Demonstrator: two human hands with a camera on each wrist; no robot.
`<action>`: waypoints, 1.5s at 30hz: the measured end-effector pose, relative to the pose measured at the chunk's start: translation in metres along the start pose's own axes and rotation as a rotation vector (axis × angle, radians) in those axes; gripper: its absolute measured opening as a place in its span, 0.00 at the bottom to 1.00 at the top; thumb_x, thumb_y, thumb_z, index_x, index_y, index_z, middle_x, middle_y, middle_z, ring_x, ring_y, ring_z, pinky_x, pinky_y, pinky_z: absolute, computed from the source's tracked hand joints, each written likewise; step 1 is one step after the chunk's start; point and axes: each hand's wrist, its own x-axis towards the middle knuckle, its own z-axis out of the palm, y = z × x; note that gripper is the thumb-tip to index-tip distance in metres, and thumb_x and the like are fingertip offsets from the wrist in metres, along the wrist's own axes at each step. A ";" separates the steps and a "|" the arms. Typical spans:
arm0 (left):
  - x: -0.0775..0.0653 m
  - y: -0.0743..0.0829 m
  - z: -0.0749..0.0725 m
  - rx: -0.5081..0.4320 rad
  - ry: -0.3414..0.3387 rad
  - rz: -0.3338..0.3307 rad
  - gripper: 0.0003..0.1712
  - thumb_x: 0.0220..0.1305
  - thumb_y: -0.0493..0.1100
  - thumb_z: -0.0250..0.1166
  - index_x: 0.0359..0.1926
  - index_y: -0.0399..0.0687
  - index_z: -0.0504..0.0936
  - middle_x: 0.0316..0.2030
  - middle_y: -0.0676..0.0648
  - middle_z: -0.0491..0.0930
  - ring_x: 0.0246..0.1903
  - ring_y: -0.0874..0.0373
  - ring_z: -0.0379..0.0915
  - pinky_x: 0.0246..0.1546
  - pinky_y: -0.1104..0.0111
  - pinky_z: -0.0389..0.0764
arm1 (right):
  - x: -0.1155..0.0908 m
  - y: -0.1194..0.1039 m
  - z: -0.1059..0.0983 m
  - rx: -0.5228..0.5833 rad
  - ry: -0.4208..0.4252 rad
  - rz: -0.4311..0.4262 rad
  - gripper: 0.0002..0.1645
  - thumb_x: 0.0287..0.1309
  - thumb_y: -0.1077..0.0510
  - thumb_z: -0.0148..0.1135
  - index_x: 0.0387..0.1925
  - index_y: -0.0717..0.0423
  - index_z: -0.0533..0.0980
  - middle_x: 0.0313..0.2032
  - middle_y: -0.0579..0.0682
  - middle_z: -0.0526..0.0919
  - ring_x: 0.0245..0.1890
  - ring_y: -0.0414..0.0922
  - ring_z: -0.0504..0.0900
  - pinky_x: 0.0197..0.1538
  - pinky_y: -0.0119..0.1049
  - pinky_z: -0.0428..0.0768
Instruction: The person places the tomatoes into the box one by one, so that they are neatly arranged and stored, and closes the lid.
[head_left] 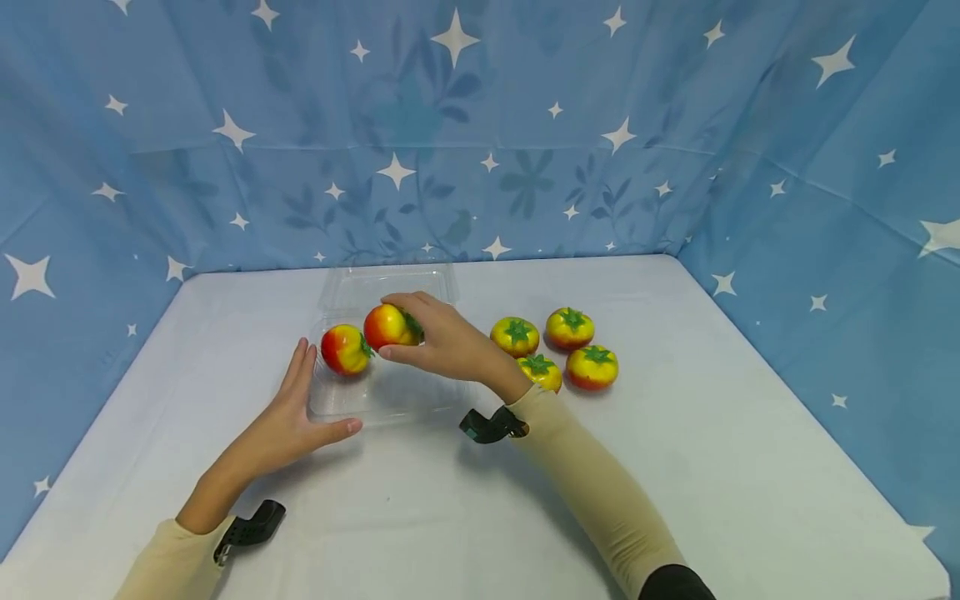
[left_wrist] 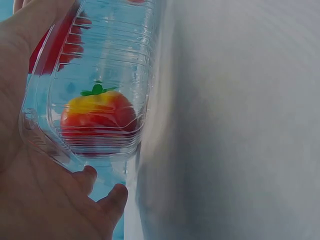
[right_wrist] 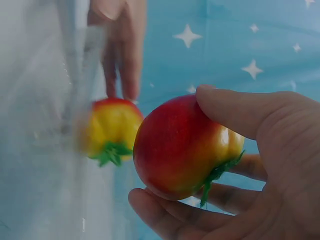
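Observation:
A clear plastic box with its lid folded back stands on the table. One red-and-yellow persimmon with green leaves sits in its left part. Just to the right, my right hand grips another persimmon between thumb and fingers, above the box. In the right wrist view this held persimmon is tilted, its leaves toward the palm. My left hand is at the box's near left corner, fingers extended and thumb apart, holding nothing. The box wall is beside that palm in the left wrist view.
To the right of the box, several more persimmons sit close together on the white table, leaves up. A blue star-patterned curtain hangs behind the table and along its sides.

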 end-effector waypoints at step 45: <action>-0.002 -0.003 0.001 -0.047 0.024 0.049 0.77 0.63 0.61 0.77 0.85 0.41 0.26 0.84 0.41 0.19 0.82 0.31 0.25 0.72 0.25 0.47 | 0.007 -0.009 0.084 -0.045 -0.046 0.028 0.31 0.72 0.44 0.70 0.66 0.56 0.73 0.44 0.43 0.81 0.40 0.38 0.78 0.44 0.22 0.77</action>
